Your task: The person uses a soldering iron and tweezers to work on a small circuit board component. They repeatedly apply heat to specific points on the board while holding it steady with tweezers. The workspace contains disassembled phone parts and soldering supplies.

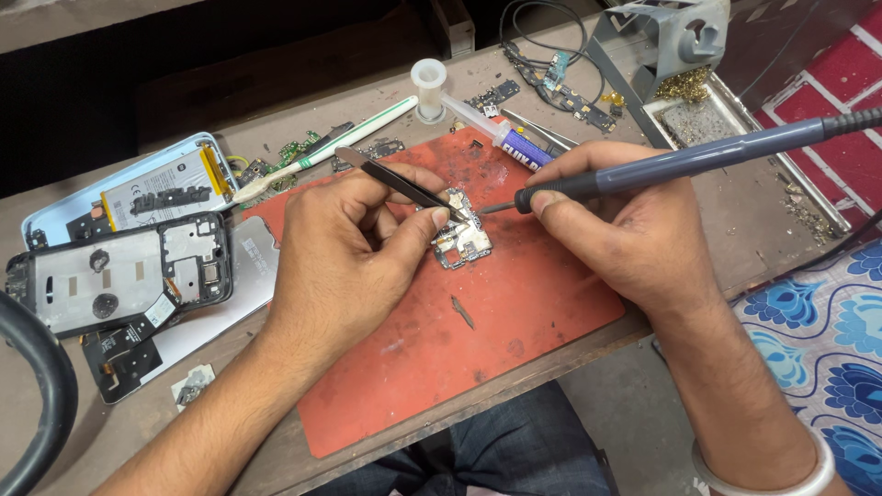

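Both forearms enter from the near edge and converge over a red work mat (514, 340) on the desk (643, 165). Left hand (344, 248) is curled, its fingers (418, 234) pinched on black tweezers (404, 188). The tweezers run from upper left down to lower right, with the tips resting on a small circuit board (464, 241). Right hand (611, 225) is closed in a pen grip around a grey soldering iron (680, 163). The iron's long axis runs from the far right down to the left, and its tip (491, 208) meets the board's upper edge, just beside the tweezer tips. The board lies flat on the mat between the two hands, touching both tools. Farther back lies a syringe (491, 129). An opened phone frame (119, 276) sits far left.
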